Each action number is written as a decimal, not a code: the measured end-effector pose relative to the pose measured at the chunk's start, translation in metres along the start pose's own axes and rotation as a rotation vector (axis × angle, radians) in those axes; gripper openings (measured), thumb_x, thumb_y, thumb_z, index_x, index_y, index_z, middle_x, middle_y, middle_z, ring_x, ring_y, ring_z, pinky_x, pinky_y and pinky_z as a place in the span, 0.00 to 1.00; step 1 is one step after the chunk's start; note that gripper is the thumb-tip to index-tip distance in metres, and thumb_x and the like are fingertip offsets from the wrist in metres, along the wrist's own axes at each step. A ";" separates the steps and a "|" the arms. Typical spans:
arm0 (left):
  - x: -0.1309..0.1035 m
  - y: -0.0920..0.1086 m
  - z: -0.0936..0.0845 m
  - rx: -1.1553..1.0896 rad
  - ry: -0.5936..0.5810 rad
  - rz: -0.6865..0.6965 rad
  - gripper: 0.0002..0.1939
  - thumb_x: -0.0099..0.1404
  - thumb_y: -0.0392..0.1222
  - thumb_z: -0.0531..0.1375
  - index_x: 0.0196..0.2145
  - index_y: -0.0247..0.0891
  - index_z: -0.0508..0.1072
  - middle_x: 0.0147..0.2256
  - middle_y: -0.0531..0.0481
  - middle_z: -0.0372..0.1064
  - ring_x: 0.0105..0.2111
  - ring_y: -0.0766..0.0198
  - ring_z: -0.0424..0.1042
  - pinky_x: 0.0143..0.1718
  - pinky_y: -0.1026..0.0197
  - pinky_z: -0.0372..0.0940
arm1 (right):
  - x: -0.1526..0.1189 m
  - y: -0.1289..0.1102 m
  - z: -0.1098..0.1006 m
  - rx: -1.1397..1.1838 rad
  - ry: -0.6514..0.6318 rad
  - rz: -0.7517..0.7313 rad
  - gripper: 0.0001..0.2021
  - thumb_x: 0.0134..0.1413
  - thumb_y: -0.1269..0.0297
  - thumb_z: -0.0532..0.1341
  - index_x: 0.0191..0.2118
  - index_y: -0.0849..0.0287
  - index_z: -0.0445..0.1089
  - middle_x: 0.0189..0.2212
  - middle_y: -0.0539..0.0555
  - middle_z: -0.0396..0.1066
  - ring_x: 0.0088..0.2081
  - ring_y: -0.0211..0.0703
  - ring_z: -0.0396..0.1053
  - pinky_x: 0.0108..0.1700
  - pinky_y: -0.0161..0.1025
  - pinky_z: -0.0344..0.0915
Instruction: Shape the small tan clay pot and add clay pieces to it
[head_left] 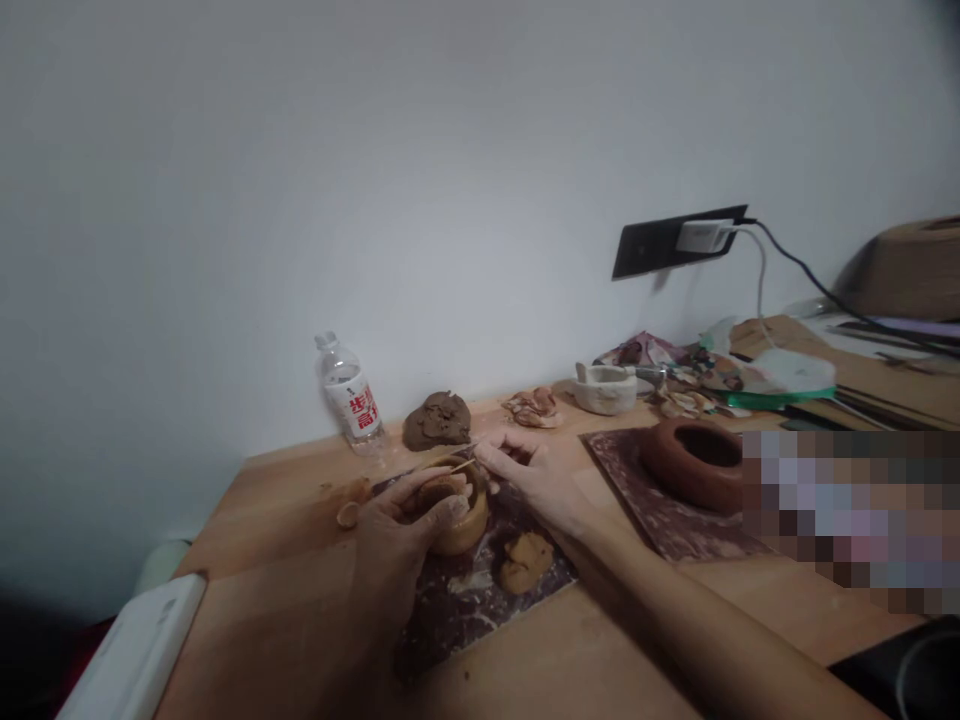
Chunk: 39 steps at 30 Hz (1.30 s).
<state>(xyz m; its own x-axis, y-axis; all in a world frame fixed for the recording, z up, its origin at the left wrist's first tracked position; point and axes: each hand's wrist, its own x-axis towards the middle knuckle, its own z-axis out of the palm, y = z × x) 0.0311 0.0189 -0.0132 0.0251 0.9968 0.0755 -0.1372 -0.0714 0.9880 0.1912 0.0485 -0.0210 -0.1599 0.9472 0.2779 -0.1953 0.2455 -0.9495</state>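
A small round yellow-brown clay pot [461, 537] with an open top stands on a dark marbled board [480, 625]. My left hand [405, 520] is closed around its left side, with fingers at the rim and opening. The inside of the pot is partly hidden by these fingers. Over the pot's far right rim, my right hand [517, 470] pinches a thin light stick [464, 467] that points left, toward my left fingertips. A flattened lump of yellow clay [526, 562] lies on the board, below my right wrist.
Behind the pot are a brown clay lump [437, 420], clay scraps [534, 407] and a plastic bottle [352, 395]. A pale clay bowl [606, 392] stands near the wall. Rightward, a reddish-brown clay ring [694, 465] rests on another board [630, 470]. A white object [135, 650] lies at left.
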 end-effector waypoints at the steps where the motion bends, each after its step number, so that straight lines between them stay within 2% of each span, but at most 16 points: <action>1: 0.000 0.000 0.000 0.004 0.000 -0.002 0.17 0.47 0.41 0.70 0.37 0.37 0.81 0.38 0.44 0.79 0.39 0.51 0.77 0.43 0.54 0.72 | 0.000 0.001 0.000 0.006 -0.020 0.007 0.15 0.51 0.52 0.64 0.25 0.59 0.67 0.20 0.47 0.66 0.22 0.33 0.61 0.27 0.33 0.58; 7: 0.001 -0.001 -0.002 0.064 0.029 0.009 0.14 0.47 0.40 0.70 0.35 0.37 0.81 0.36 0.45 0.80 0.37 0.53 0.77 0.40 0.58 0.72 | -0.001 0.001 0.000 -0.016 -0.040 0.035 0.11 0.44 0.57 0.68 0.28 0.58 0.70 0.24 0.49 0.72 0.27 0.37 0.67 0.31 0.36 0.63; 13: 0.002 -0.006 -0.004 0.075 0.060 0.024 0.16 0.47 0.41 0.70 0.36 0.37 0.81 0.37 0.45 0.80 0.38 0.53 0.77 0.41 0.58 0.72 | -0.001 0.002 0.001 -0.222 -0.098 -0.133 0.09 0.54 0.59 0.60 0.27 0.58 0.68 0.25 0.50 0.69 0.29 0.39 0.66 0.34 0.37 0.62; 17: 0.004 -0.009 -0.006 0.079 0.075 0.023 0.18 0.47 0.41 0.70 0.38 0.37 0.80 0.39 0.44 0.79 0.40 0.52 0.77 0.43 0.56 0.71 | -0.001 0.005 0.001 -0.316 -0.112 -0.185 0.09 0.55 0.61 0.59 0.27 0.58 0.67 0.27 0.50 0.68 0.31 0.40 0.65 0.35 0.38 0.61; 21: 0.003 -0.007 -0.005 0.074 0.067 0.022 0.18 0.46 0.41 0.70 0.37 0.36 0.80 0.38 0.44 0.79 0.40 0.52 0.77 0.43 0.55 0.71 | -0.001 0.005 0.000 -0.333 -0.136 -0.185 0.08 0.55 0.64 0.60 0.27 0.58 0.68 0.27 0.51 0.68 0.32 0.41 0.65 0.37 0.39 0.61; 27: 0.002 -0.005 -0.005 0.105 0.062 0.033 0.15 0.47 0.40 0.70 0.36 0.37 0.80 0.38 0.45 0.80 0.39 0.54 0.77 0.42 0.58 0.71 | -0.002 0.005 0.002 -0.324 -0.144 -0.146 0.08 0.56 0.62 0.60 0.27 0.57 0.69 0.28 0.51 0.69 0.33 0.41 0.66 0.39 0.40 0.62; 32: 0.005 -0.010 -0.005 0.089 0.116 0.077 0.13 0.46 0.39 0.70 0.33 0.40 0.81 0.34 0.49 0.80 0.36 0.57 0.78 0.38 0.61 0.72 | -0.002 0.006 0.002 -0.312 -0.144 -0.105 0.08 0.55 0.62 0.60 0.27 0.57 0.69 0.28 0.51 0.69 0.33 0.41 0.66 0.39 0.39 0.62; 39: 0.004 -0.010 -0.003 0.070 0.132 0.093 0.13 0.44 0.38 0.70 0.32 0.40 0.81 0.34 0.50 0.80 0.35 0.58 0.78 0.38 0.62 0.72 | -0.001 0.006 0.002 -0.353 -0.129 -0.157 0.08 0.55 0.62 0.60 0.27 0.57 0.69 0.28 0.51 0.70 0.34 0.42 0.67 0.40 0.40 0.61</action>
<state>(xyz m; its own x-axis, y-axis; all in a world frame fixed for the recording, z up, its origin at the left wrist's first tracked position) 0.0299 0.0238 -0.0231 -0.1156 0.9815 0.1529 -0.0636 -0.1610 0.9849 0.1884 0.0492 -0.0269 -0.2793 0.8645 0.4179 0.1139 0.4620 -0.8796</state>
